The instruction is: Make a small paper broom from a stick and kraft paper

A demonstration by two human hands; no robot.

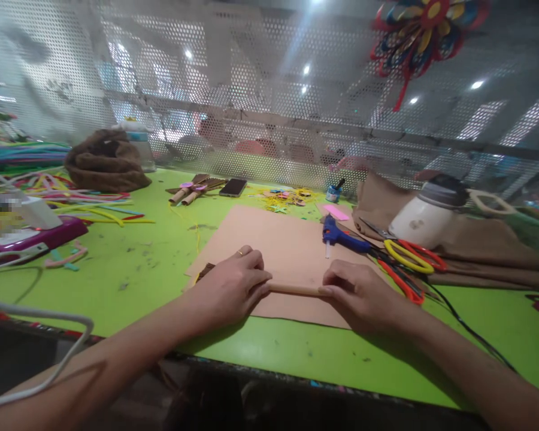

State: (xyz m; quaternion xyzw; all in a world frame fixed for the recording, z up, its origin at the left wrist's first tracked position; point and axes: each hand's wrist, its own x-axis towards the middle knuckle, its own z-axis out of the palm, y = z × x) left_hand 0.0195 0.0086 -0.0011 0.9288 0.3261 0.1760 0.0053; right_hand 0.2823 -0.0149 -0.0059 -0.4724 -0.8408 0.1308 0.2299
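A thin tan paper roll (295,290) lies crosswise between my two hands, low over a large sheet of tan paper (269,239). My left hand (240,284) pinches its left end, a ring on one finger. At the right end, my right hand (354,290) grips it between thumb and fingers. Just beyond my right hand, a blue hot glue gun (344,235) rests partly on the sheet. A dark brown piece (204,271) shows partly behind my left hand.
Scissors with yellow and red handles (408,256) and a white bottle (424,215) lie at right by folded brown cloth (485,245). A phone (233,187) and paper rolls (186,194) sit at the back. A purple power strip (58,234) and white cable (72,350) occupy the left.
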